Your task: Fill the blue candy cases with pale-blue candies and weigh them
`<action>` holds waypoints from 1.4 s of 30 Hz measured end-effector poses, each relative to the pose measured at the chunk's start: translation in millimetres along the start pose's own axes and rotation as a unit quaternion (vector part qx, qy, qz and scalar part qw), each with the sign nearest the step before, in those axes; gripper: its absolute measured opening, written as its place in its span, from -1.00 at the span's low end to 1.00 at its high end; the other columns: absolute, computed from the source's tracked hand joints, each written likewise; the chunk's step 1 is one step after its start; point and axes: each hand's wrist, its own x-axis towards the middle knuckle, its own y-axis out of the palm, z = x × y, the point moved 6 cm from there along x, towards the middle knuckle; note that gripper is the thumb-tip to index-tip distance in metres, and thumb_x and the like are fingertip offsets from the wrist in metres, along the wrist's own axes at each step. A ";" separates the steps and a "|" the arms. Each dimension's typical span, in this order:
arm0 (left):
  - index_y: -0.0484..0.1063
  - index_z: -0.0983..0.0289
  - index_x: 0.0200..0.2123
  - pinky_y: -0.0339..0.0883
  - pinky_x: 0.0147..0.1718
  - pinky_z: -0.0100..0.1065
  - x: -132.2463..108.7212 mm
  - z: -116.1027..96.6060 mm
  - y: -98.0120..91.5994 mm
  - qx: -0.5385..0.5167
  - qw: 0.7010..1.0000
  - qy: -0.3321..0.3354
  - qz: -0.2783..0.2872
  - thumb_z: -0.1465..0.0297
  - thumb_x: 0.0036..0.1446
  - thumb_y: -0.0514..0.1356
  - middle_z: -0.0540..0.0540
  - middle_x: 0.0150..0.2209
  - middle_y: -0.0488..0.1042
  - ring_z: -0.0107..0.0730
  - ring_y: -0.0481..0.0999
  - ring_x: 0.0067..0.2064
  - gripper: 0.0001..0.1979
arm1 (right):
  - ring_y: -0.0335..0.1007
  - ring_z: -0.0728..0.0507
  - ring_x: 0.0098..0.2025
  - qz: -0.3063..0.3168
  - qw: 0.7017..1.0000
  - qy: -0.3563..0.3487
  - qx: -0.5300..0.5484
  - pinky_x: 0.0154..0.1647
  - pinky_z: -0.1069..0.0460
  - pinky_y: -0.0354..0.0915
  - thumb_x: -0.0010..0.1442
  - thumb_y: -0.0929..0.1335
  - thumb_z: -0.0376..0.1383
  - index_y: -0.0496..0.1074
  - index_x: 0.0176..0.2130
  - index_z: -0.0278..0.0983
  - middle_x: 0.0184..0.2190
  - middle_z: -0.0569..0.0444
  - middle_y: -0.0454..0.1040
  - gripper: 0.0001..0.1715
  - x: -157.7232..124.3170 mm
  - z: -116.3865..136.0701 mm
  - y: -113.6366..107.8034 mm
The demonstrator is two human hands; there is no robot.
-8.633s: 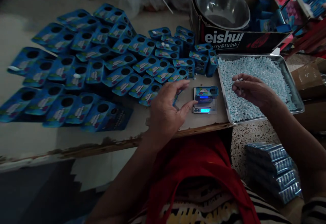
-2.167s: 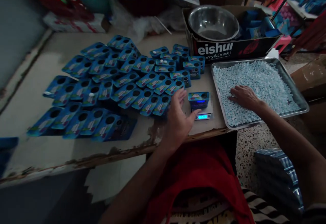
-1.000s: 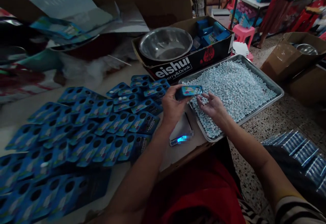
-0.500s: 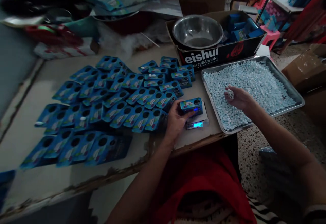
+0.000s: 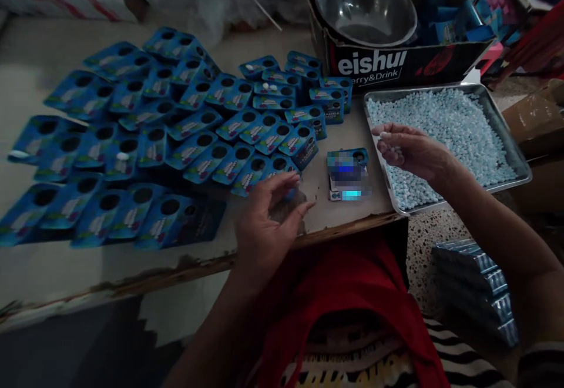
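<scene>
The fingers (image 5: 284, 181) of the left hand (image 5: 264, 223) are spread in an open curve, thumb apart from fingertips, and grip nothing. This hand is positioned at the front edge of the surface (image 5: 346, 137), just beside the nearest boxes; contact with them cannot be determined. The fingers of the right hand (image 5: 412, 151) are curled, with thumb and forefinger closed on white pellets (image 5: 398, 154); several more are cupped against the palm. This hand is located above the left end of the metal tray (image 5: 522, 179), which contains a bed of pale blue and white candy (image 5: 453, 126).

A single blue box (image 5: 358, 156) stands on the digital scale (image 5: 335, 196), between the two hands and left of the tray. Its round top opening is at the right end. The scale display is lit; its reading is obscured.

Blue boxes (image 5: 202, 114) occupy the left portion of the surface in close, uneven rows. Single white pieces rest on several tops. Behind the tray, a black carton (image 5: 374, 67) supports a steel bowl (image 5: 365, 12).
</scene>
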 end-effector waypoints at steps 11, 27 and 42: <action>0.65 0.12 0.12 0.73 0.10 -0.31 13.4 -24.0 -16.5 -0.100 0.994 0.014 -0.039 0.49 0.13 0.55 0.03 0.00 0.70 -0.33 0.77 -0.01 -0.52 | 0.21 0.10 -0.56 0.000 0.990 -0.025 -0.137 -0.59 0.17 0.12 0.29 0.61 -0.24 0.62 -0.13 -0.33 -0.46 0.15 0.53 -0.75 -4.3 13.2 21.2; 0.61 0.09 0.16 0.72 0.16 -0.21 37.3 -29.6 1.7 -0.116 0.990 0.062 -0.043 0.41 0.21 0.54 0.04 0.07 0.66 -0.28 0.74 0.08 -0.53 | 0.27 0.08 -0.51 0.032 0.983 -0.028 -0.179 -0.54 0.14 0.18 0.29 0.63 -0.20 0.63 -0.13 -0.31 -0.44 0.16 0.53 -0.73 0.7 34.0 24.0; 0.44 0.14 0.31 0.45 0.42 0.07 48.3 20.9 76.2 -0.081 0.996 -0.027 0.002 0.47 0.10 0.55 0.19 0.26 0.59 0.00 0.60 0.34 -0.28 | 0.35 -0.03 -0.39 -0.037 0.953 -0.090 -0.285 -0.36 0.04 0.34 0.33 0.58 -0.12 0.65 -0.08 -0.22 -0.34 0.10 0.54 -0.74 -12.0 51.7 -14.1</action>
